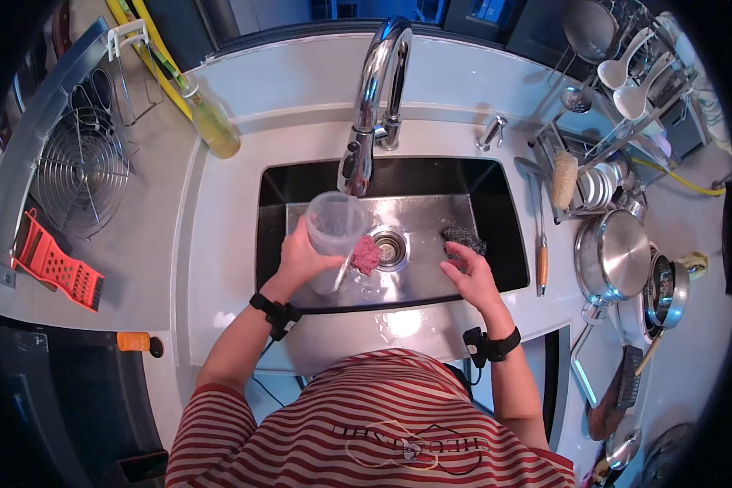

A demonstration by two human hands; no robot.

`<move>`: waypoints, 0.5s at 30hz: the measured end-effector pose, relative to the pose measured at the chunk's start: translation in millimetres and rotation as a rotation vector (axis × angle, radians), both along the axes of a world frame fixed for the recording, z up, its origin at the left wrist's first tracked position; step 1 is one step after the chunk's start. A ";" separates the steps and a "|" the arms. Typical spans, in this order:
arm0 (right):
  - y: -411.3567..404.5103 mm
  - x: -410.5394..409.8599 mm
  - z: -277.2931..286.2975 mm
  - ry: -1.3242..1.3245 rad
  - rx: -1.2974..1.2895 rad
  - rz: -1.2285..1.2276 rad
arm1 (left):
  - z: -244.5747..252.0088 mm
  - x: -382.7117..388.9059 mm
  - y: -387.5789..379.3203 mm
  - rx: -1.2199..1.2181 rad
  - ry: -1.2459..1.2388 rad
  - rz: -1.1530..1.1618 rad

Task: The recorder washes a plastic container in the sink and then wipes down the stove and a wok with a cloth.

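Observation:
My left hand [296, 259] grips a translucent plastic container [335, 222] by its side, under the spout of the chrome faucet [360, 152]. Beside the container, close to the drain [390, 247], is a crumpled pinkish-red cloth or scrubber [366, 255]. A narrow pale strip [343, 272] runs along its left side; what it belongs to is unclear. Over the right part of the sink [427, 210], my right hand [473, 277] has its fingers apart and curved, holding nothing. Just beyond those fingertips sits a dark metal-mesh scouring pad [463, 238]; whether they touch it is unclear.
Right of the sink lie a wood-handled spatula [543, 244] and an upturned steel pot [613, 256], below a utensil rack [622, 140]. A soap dispenser [491, 134] stands behind. At left are a glass bottle [213, 125], wire rack [85, 174] and red grater [58, 262].

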State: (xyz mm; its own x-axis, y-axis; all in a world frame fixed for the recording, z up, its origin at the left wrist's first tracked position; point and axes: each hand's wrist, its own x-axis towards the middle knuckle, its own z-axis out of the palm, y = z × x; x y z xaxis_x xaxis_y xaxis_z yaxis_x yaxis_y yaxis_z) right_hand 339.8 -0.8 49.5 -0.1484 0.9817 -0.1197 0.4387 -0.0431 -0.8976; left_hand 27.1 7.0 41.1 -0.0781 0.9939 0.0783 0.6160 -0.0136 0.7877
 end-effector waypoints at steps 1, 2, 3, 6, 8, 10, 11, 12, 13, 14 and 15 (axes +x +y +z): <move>-0.6 -0.9 0.1 -0.020 -0.015 0.005 | -0.4 -0.5 -1.1 0.000 0.003 -0.002; -0.6 -2.6 -0.4 -0.041 -0.029 0.010 | -0.2 0.1 -2.5 0.048 0.034 -0.134; -1.1 -2.1 -0.1 -0.042 -0.032 0.012 | 2.5 3.7 -6.4 0.093 0.060 -0.262; -0.5 -3.3 -1.0 -0.064 0.003 0.034 | 0.1 -2.3 1.6 0.023 0.014 -0.141; -0.2 -5.1 -6.0 -0.022 0.009 0.020 | 4.4 2.6 -0.1 0.033 0.075 -0.095; -1.5 -5.0 -4.0 -0.032 0.004 0.021 | 10.2 10.8 -3.6 0.036 0.006 -0.109; -2.2 -4.8 -1.9 -0.039 0.003 0.025 | 10.5 12.7 -3.8 0.043 -0.060 -0.120; -2.4 -7.2 2.7 -0.066 -0.018 0.028 | -1.7 6.0 0.5 0.029 -0.047 -0.003; -1.1 -7.9 1.8 -0.066 -0.013 0.033 | -12.9 0.8 6.5 0.034 -0.047 0.002; -0.8 -7.3 -1.1 -0.045 -0.012 0.033 | -23.5 -3.9 11.7 0.015 -0.154 0.102; -1.2 -6.2 -3.5 -0.024 -0.015 0.031 | -25.9 -3.2 14.4 -0.007 -0.262 0.199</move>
State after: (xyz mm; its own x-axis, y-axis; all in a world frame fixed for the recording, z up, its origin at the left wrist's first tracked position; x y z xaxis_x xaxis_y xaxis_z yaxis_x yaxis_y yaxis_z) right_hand 333.6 -2.0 46.0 -0.1754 0.9747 -0.1383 0.4615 -0.0427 -0.8861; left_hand 23.9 21.4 15.2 -0.2875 0.9575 0.0227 0.3822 0.0930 0.9194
